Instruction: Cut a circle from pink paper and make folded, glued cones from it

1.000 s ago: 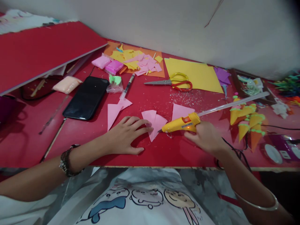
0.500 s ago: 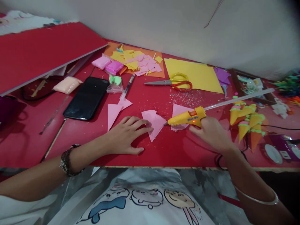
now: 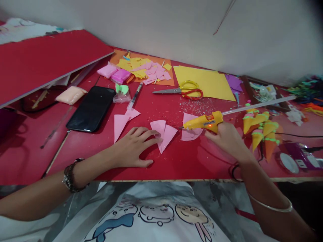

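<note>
My left hand [image 3: 137, 146] lies with fingers spread, its fingertips resting on the left side of a folded pink paper piece [image 3: 166, 136]. In my right hand [image 3: 227, 137] is a yellow hot glue gun [image 3: 204, 122] with an orange light lit and a long clear glue stick [image 3: 259, 103] out of its back. Its nozzle points left, just off the right edge of the folded piece; whether it touches the paper I cannot tell. Another pink paper piece [image 3: 188, 134] lies under the gun. More pink paper [image 3: 121, 124] sits beyond my left hand.
Scissors [image 3: 179, 90] lie partly on yellow sheets [image 3: 209, 79]. A black phone [image 3: 91, 109], a pen [image 3: 136, 94] and clay packets [image 3: 107, 70] are at the left. Small yellow and orange paper cones [image 3: 262, 127] stand right of the gun, near a purple box [image 3: 300, 158]. Paper scraps [image 3: 153, 69] lie behind.
The glue gun's nozzle has drawn slightly away to the right from the folded pink paper's edge. My left hand stays on the paper. The whole view has shifted a little.
</note>
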`<control>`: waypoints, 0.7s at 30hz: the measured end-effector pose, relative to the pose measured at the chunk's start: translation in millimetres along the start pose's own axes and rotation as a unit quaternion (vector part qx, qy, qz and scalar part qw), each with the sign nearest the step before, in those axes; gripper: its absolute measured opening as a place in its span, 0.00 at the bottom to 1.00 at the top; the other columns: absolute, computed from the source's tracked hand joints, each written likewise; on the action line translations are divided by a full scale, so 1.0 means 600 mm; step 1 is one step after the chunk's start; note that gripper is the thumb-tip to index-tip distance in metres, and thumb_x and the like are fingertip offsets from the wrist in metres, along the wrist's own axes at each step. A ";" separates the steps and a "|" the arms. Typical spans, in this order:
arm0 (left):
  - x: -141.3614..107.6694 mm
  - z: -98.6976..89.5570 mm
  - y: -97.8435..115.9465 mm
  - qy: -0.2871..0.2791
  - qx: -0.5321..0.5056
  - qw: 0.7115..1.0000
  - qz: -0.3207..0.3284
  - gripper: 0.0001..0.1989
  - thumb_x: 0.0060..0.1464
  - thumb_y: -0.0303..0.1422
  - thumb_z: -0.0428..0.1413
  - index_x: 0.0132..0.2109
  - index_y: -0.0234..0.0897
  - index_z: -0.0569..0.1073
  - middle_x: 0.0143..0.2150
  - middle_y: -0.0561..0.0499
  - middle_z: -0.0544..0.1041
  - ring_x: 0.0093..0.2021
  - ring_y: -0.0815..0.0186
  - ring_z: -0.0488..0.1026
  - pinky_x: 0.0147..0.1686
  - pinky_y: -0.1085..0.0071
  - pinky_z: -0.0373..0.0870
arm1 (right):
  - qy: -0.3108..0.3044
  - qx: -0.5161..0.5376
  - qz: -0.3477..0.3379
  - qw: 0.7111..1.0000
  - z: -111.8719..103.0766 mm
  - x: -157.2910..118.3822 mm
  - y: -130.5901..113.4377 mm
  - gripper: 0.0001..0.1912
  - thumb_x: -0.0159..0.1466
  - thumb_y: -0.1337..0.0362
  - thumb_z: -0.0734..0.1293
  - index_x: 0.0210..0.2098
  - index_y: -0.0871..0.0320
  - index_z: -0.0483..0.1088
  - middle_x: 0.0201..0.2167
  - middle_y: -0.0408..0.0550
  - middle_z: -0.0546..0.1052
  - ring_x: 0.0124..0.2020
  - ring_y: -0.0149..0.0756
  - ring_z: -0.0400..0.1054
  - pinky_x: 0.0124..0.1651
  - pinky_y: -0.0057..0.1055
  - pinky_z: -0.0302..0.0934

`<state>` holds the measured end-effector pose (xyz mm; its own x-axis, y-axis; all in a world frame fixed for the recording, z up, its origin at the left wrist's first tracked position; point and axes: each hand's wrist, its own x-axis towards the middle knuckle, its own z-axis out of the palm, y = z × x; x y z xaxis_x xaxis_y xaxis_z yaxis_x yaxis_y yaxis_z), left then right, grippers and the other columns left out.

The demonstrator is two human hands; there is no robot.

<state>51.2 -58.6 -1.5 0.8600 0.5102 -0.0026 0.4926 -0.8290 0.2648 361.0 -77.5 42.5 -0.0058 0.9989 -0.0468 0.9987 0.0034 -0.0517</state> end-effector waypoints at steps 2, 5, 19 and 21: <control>0.000 0.000 0.000 0.001 -0.002 1.000 0.000 0.29 0.50 0.47 0.49 0.57 0.41 0.61 0.59 0.47 0.60 0.53 0.53 0.56 0.52 0.57 0.51 | 0.023 0.044 0.043 0.998 -0.004 0.000 0.010 0.13 0.55 0.57 0.62 0.22 0.61 0.64 0.19 0.47 0.67 0.21 0.31 0.60 0.24 0.26 0.46; 0.000 -0.001 -0.001 0.001 -0.014 1.000 -0.002 0.30 0.49 0.47 0.50 0.58 0.42 0.61 0.59 0.47 0.60 0.53 0.52 0.56 0.51 0.56 0.52 | 0.065 0.089 0.135 0.985 -0.013 0.001 0.033 0.20 0.55 0.50 0.62 0.30 0.64 0.67 0.26 0.54 0.71 0.27 0.37 0.64 0.27 0.28 0.51; 0.058 -0.003 -0.038 0.124 -0.001 0.985 -0.122 0.25 0.53 0.45 0.49 0.53 0.32 0.62 0.51 0.41 0.65 0.50 0.55 0.61 0.50 0.59 0.58 | 0.004 0.103 0.197 0.975 0.015 -0.040 0.135 0.15 0.61 0.53 0.52 0.27 0.57 0.58 0.27 0.57 0.69 0.30 0.40 0.65 0.32 0.31 0.53; 0.066 -0.001 -0.043 0.109 0.010 0.986 -0.124 0.26 0.51 0.48 0.51 0.49 0.32 0.65 0.49 0.42 0.66 0.49 0.54 0.61 0.49 0.58 0.59 | 0.002 0.083 0.171 0.982 0.017 -0.043 0.136 0.14 0.61 0.54 0.52 0.26 0.56 0.56 0.25 0.56 0.68 0.28 0.39 0.64 0.30 0.31 0.53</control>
<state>72.5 -16.8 -7.7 0.6644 0.7336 0.1429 0.6891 -0.6754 0.2627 442.0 -103.4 29.2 0.3298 0.9401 -0.0858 0.9197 -0.3405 -0.1954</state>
